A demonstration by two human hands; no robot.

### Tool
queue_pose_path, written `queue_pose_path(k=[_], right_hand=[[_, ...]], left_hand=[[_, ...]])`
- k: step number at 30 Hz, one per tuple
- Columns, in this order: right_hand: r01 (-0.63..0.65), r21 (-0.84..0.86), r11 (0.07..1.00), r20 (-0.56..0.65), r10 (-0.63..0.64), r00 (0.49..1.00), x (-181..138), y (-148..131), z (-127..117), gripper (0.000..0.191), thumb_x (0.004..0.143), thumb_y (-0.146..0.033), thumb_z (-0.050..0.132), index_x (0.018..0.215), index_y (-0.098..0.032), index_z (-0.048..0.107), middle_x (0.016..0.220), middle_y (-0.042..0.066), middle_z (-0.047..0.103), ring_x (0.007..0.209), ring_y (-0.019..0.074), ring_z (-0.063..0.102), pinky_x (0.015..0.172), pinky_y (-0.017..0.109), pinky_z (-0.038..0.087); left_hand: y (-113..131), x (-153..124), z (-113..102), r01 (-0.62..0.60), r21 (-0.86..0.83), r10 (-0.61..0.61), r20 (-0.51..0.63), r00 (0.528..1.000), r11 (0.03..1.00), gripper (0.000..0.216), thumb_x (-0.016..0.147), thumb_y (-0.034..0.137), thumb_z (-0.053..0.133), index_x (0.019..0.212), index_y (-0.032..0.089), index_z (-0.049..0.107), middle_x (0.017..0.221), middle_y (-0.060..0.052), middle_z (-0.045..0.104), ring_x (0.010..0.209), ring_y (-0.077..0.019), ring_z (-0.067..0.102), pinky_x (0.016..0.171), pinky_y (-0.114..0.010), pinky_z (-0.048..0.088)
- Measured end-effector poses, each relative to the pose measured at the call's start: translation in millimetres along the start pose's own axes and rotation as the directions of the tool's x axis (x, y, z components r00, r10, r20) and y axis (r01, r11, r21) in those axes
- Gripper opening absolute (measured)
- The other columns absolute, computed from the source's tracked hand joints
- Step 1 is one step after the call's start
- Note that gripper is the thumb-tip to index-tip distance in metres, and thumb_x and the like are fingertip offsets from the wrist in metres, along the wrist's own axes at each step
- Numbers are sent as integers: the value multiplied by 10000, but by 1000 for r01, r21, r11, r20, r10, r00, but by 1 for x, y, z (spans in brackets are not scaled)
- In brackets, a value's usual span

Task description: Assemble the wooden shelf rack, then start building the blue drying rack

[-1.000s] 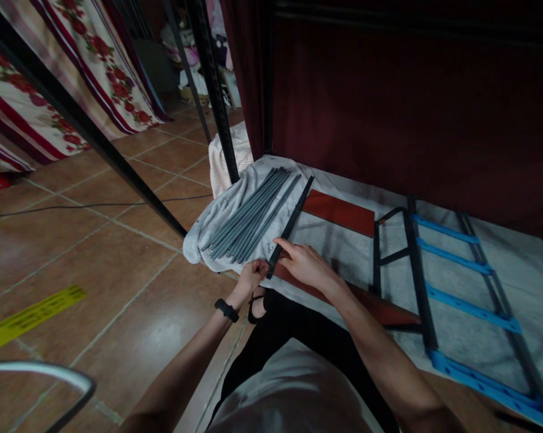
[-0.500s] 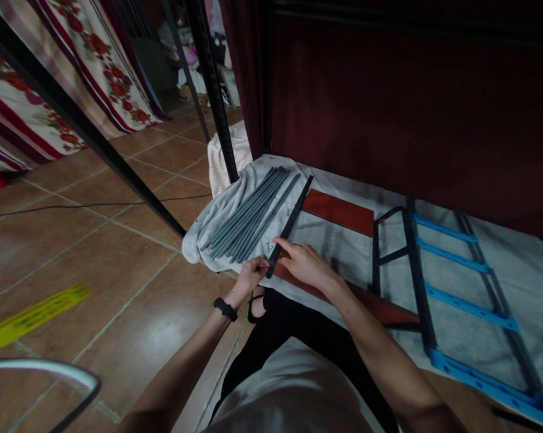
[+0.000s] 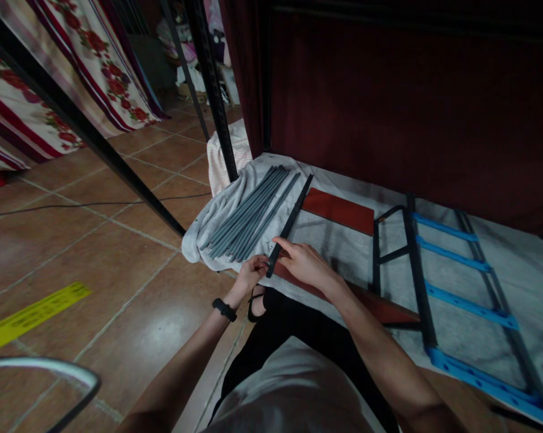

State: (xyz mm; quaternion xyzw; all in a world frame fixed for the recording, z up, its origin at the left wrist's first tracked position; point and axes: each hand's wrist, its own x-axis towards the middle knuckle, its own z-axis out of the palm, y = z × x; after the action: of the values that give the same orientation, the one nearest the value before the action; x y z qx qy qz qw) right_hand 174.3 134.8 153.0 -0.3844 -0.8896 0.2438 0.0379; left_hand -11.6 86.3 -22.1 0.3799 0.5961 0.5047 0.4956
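A long black metal bar (image 3: 293, 213) slants over the pale cloth, its near end between my hands. My right hand (image 3: 305, 261) is closed around the bar close to that end, thumb along its top. At the bar's left side, my left hand (image 3: 252, 272) is pinched, its fingertips against the near end; whatever they hold is too small to make out. Left of the bar lies a bundle of thin grey rods (image 3: 248, 216). Tiny metal pieces, perhaps screws (image 3: 270, 245), show on the cloth beside the bar.
Two reddish-brown boards (image 3: 338, 210) lie right of the bar, one partly under my right arm. Farther right rests a black frame with blue crossbars (image 3: 456, 255) on the grey cloth (image 3: 519, 252). A black post (image 3: 118, 162) slants at left above the tiled floor (image 3: 95, 258).
Almost nothing differs. The fingers of my left hand shift very slightly at the bar's end, while my right hand keeps its place.
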Motion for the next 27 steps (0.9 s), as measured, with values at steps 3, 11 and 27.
queue_pose_path(k=[3, 11, 27], right_hand=[[1, 3, 1000, 7, -2, 1000, 0, -1, 1, 592, 964, -218, 467, 1555, -257, 453, 1206, 68, 771, 1122, 235, 719, 928, 301, 498], [4, -2, 1000, -10, -4, 1000, 1, 1, 5, 589, 962, -226, 469, 1550, -255, 461, 1199, 79, 773, 1102, 241, 725, 921, 310, 500], [14, 5, 1000, -4, -14, 1000, 1, 0, 9, 594, 956, -196, 471, 1549, -244, 461, 1200, 77, 775, 1114, 235, 724, 923, 303, 496]], left_hand=[[-2, 0, -1, 8, 12, -8, 17, 1000, 1000, 123, 700, 266, 734, 717, 168, 662, 567, 15, 593, 509, -108, 477, 529, -229, 384], [-3, 2, -3, -46, 33, 44, 38, 998, 998, 139, 639, 220, 759, 690, 174, 638, 654, 0, 643, 637, -133, 561, 635, -244, 447], [11, 1, -5, -60, 62, 61, -1, 998, 996, 79, 648, 189, 729, 689, 160, 668, 606, 21, 601, 590, -119, 512, 596, -238, 402]])
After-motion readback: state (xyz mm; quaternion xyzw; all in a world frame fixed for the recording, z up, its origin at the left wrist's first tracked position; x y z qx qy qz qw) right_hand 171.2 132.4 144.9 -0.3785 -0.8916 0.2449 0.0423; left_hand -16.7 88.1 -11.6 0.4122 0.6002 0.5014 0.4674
